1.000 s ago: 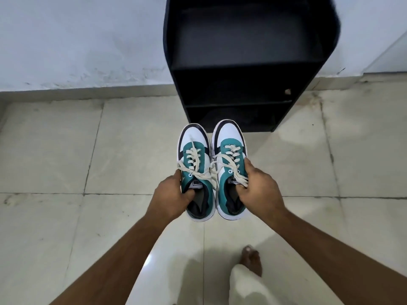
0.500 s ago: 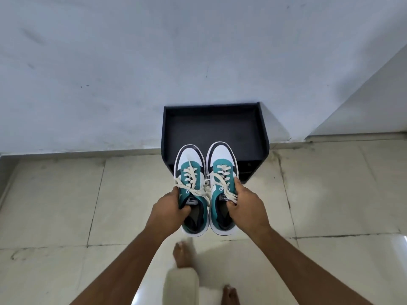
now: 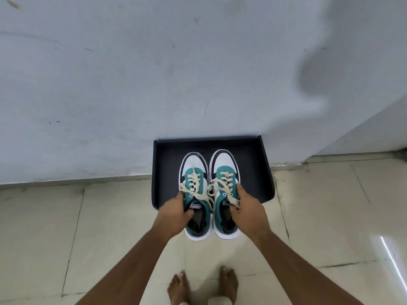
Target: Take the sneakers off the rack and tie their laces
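Observation:
I hold a pair of teal, white and black sneakers side by side in the air, toes pointing away from me. My left hand (image 3: 174, 213) grips the left sneaker (image 3: 193, 170) at its collar, fingers inside the opening. My right hand (image 3: 247, 213) grips the right sneaker (image 3: 224, 166) the same way. Their cream laces (image 3: 201, 195) hang loose and untied across the tongues. The black shoe rack (image 3: 253, 168) stands against the wall below and beyond the shoes, seen from above.
A pale grey wall (image 3: 154, 73) fills the upper view. Beige floor tiles (image 3: 105, 227) spread to both sides. My bare feet (image 3: 202, 285) stand on the floor just below the shoes. A wall corner (image 3: 374, 133) juts out at the right.
My viewpoint has risen, so the rack went from a front view of its shelves to a top view. The sneakers stay in both hands, lifted over the rack's top. Both feet now show.

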